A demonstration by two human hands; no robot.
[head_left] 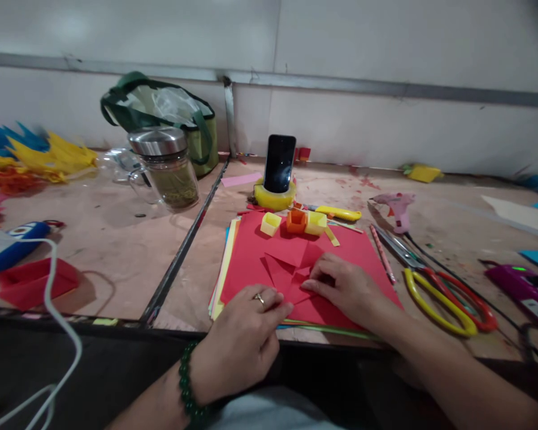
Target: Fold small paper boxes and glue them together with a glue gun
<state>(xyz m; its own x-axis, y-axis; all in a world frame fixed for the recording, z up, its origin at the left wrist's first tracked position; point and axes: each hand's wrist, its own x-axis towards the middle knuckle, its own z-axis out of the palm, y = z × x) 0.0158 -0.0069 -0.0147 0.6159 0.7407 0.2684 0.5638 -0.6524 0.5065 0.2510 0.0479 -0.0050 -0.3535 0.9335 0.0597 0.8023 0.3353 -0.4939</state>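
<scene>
Worktable [192, 275] — folded red paper [281, 273] at left fingers [278, 313], under right fingers [319, 288].

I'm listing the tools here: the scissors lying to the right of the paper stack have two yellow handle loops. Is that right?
Not quite: in the head view, one handle loop of the scissors is yellow, the other red. They do lie right of the paper stack.

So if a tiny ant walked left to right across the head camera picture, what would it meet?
Red folded paper shape → lidded glass mug → left hand → right hand → pink glue gun → purple device.
</scene>
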